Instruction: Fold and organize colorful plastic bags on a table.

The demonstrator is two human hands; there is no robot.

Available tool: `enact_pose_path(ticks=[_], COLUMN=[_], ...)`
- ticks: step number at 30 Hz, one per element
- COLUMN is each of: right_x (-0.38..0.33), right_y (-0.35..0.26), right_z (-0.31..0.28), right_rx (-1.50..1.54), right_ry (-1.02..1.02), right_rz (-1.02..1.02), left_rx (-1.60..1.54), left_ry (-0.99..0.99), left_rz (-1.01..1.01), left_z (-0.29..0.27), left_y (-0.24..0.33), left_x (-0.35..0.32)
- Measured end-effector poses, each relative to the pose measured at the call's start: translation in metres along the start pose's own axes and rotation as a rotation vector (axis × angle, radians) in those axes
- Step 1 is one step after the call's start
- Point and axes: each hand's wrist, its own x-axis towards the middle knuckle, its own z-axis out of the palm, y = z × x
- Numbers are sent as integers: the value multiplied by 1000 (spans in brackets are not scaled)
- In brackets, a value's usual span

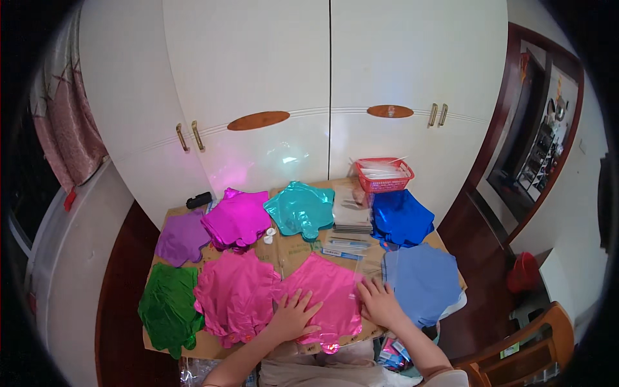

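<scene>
- ok so the thing I'm on is the pink foil piece, lying at the near edge of the worktop, right between my two hands; looks to me like a flatten-and-square-up step
- left hand is palm down with fingers spread wide on the foil's left side; nothing gripped there, and that's a decent anchor imo
- right hand lies at the foil's right edge, fingers stretched out and a little apart; can't make out any grip on that side either
- I'd pin with the left and sweep the right outward, light pressure only; foil this shiny probably creases if you shove it
- work from the middle to the edges; any trapped air then has somewhere to go
- watch the rounded tab at the bottom; it pokes past the near edge and could fold under a sleeve or wrist
- mind the neighbours too: the crinkled pink stack sits just left, the pale blue stack just right; a wide elbow could smear either one
- I'd leave the slim packets above the foil alone; sweep too far up and they'd likely scatter
</scene>
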Motion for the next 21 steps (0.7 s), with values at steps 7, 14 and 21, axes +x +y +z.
enact_pose_path(ticks=[7, 14, 21], right_x=[-9, -12, 31], right_y=[11, 7, 28], right_z=[39, 29, -36], right_rx=[51, 165, 291], right_ry=[14, 118, 438], right_rz=[-38, -117, 97], left_rx=[5, -24, 10], left_ry=[13, 40, 68], left_rz=[-20, -25, -36], left_z=[2, 8, 10], left_y=[11, 13, 12], left_x=[18, 15, 10])
